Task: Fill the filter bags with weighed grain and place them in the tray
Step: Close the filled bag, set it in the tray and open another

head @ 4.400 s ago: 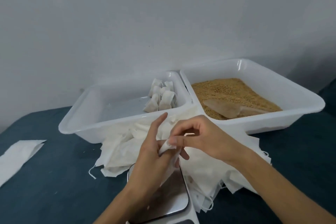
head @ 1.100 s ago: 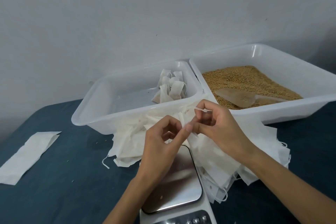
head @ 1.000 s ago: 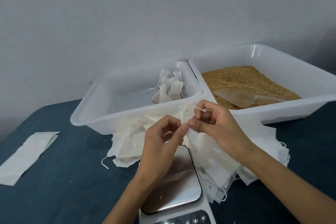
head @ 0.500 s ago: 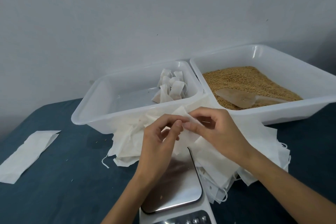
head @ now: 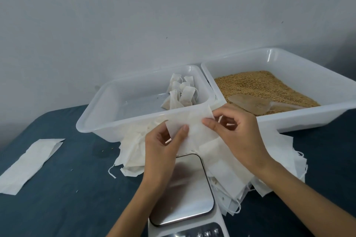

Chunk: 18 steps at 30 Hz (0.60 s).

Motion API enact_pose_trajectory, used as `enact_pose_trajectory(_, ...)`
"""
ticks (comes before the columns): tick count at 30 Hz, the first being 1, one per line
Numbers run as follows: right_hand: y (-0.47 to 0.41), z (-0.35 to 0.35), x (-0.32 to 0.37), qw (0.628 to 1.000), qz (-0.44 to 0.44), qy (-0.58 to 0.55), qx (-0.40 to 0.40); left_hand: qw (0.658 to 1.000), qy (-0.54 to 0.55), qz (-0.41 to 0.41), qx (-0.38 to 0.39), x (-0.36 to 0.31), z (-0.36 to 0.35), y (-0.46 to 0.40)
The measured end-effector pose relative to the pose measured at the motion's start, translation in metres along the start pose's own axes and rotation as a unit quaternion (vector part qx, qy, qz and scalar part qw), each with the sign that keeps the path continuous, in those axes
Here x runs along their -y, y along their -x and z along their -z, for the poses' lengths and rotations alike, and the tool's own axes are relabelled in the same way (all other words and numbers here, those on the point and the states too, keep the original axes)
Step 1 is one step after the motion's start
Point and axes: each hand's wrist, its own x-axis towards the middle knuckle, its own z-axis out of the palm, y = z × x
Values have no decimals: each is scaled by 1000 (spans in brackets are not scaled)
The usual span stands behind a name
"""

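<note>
An empty white filter bag [head: 192, 132] is held above the steel scale [head: 185, 192]. My left hand [head: 163, 150] pinches the bag's left edge, and my right hand [head: 237, 132] pinches its top right corner. A heap of empty filter bags [head: 229, 171] lies under both hands, spread over the dark cloth. The left white tray [head: 100, 117] holds several filled bags [head: 181, 94] in its far right corner. The right white tray [head: 300, 119] holds brown grain [head: 256, 86] with a translucent scoop [head: 250, 103] lying in it.
A single flat filter bag [head: 28, 163] lies apart on the dark blue cloth at the left. The scale's button panel [head: 200, 234] shows at the bottom edge. A pale wall stands directly behind both trays.
Both hands lifted one bag from the heap and spread it flat between them; a second ago they were pinching at a bag's string and edge close together.
</note>
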Motion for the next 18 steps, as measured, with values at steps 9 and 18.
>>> enact_pose_trajectory(9, 3, 0, 3, 995, -63, -77, 10, 999, 3, 5, -44, 2, 4, -4)
enact_pose_trajectory(18, 3, 0, 9, 985, -61, -118, 108, 996, 25, 28, -77, 0, 5, -6)
